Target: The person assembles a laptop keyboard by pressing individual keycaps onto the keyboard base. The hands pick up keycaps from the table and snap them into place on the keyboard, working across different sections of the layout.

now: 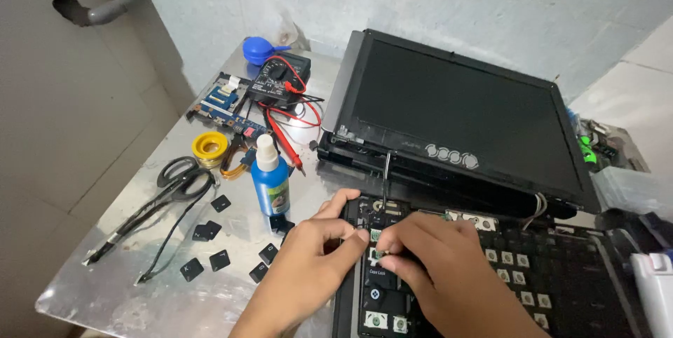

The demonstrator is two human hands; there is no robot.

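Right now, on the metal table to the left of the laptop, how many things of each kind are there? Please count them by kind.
Loose black keycaps: 7
Scissors: 1
Blue bottle with white cap: 1
Yellow solder reel: 1
Multimeter: 1
Blue air blower: 1
Circuit board: 1
Total: 13

Head cam only: looks down, close over keyboard (449, 268), table (126, 275); wall beyond.

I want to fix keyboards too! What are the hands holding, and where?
The right hand pinches a thin tool near its bottom. The left hand rests on the keyboard.
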